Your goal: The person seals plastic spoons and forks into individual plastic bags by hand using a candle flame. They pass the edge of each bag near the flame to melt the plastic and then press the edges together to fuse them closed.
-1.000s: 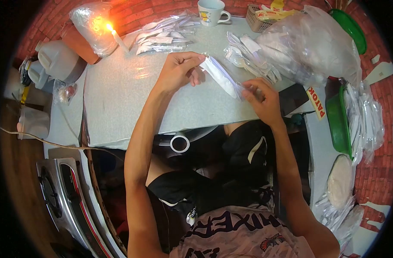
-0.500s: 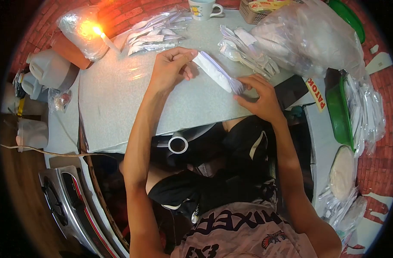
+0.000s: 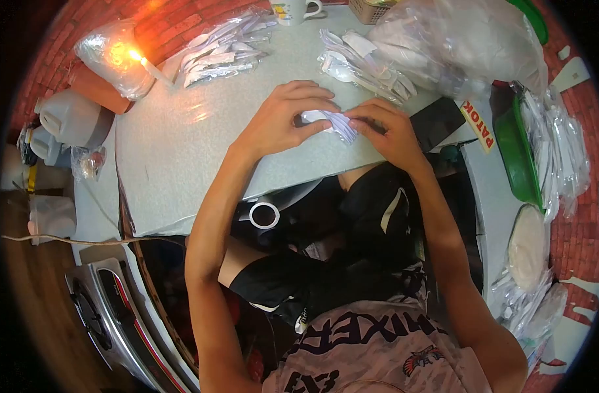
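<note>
A bundle of pale plastic cutlery with white paper (image 3: pixel 341 126) is held above the front part of the grey table (image 3: pixel 175 157). My left hand (image 3: pixel 289 118) closes on its left end, thumb below and fingers above. At the other end, my right hand (image 3: pixel 383 128) pinches the bundle between thumb and fingertips. The fingers partly cover the bundle, so its full shape is hidden. Beyond my hands lie two piles of wrapped cutlery, one to the left (image 3: pixel 224 52) and one to the right (image 3: pixel 362 65).
A lit candle (image 3: pixel 152 69) burns at the back left beside a plastic bag (image 3: pixel 116 59). A mug (image 3: pixel 293 10) stands at the back. To the right are a large clear bag (image 3: pixel 470 46), a dark phone (image 3: pixel 438 124) and a green tray (image 3: pixel 514 157). Jugs (image 3: pixel 77 118) stand left.
My left hand has moved down and right, closer to my right hand, and now wraps the bundle's left end. My right hand has closed on the other end. The view has shifted slightly.
</note>
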`<state>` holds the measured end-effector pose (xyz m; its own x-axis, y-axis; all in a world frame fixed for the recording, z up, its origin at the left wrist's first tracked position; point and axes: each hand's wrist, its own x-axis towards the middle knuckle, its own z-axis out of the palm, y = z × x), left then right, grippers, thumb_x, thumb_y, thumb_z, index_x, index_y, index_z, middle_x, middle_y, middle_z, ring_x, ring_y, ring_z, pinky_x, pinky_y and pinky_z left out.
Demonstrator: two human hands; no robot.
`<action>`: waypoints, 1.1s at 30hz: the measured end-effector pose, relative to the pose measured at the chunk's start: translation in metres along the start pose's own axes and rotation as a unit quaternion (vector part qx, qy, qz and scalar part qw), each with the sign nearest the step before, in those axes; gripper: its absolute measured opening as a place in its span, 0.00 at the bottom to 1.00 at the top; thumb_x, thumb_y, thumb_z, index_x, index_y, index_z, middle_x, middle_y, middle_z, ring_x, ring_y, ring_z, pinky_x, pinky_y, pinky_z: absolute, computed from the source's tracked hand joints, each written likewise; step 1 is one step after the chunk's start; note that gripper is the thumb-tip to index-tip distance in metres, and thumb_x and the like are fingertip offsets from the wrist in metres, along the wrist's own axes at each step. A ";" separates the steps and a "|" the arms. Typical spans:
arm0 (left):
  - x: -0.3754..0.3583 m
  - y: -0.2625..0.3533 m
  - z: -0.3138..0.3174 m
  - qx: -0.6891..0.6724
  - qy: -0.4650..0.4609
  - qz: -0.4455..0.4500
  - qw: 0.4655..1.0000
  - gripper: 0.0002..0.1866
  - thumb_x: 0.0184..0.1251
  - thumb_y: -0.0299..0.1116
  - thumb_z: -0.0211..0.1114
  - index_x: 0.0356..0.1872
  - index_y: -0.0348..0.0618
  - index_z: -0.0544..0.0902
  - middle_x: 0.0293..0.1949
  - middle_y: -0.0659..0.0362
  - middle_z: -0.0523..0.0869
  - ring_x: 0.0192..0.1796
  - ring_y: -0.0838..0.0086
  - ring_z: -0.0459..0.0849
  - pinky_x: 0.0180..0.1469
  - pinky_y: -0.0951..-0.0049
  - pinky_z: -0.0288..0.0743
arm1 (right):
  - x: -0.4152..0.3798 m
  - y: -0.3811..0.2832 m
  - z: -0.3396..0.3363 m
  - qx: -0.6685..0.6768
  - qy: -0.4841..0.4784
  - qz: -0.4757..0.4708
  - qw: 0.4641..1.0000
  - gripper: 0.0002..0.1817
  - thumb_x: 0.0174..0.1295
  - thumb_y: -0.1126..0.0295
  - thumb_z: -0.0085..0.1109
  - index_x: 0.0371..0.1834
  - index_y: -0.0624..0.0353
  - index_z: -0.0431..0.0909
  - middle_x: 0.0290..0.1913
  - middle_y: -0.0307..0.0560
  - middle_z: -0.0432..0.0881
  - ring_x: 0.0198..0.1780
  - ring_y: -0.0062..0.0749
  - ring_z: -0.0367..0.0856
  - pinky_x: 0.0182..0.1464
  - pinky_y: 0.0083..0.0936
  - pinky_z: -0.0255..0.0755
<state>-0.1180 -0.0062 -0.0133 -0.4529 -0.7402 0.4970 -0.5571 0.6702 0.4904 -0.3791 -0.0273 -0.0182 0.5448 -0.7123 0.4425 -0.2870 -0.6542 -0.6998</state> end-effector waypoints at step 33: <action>0.004 0.012 0.005 -0.082 -0.054 -0.037 0.994 0.17 0.68 0.33 0.72 0.57 0.49 0.90 0.40 0.56 0.89 0.40 0.65 0.81 0.50 0.64 0.74 | -0.001 0.018 -0.011 0.162 -0.062 0.086 0.981 0.05 0.74 0.72 0.62 0.46 0.62 0.81 0.38 0.34 0.82 0.41 0.16 0.76 0.44 0.18 0.70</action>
<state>-0.1298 -0.0015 -0.0095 -0.4918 -0.7837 0.3795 -0.4745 0.6067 0.6378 -0.3937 -0.0411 -0.0255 0.6071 -0.7560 0.2447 -0.1287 -0.3974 -0.9086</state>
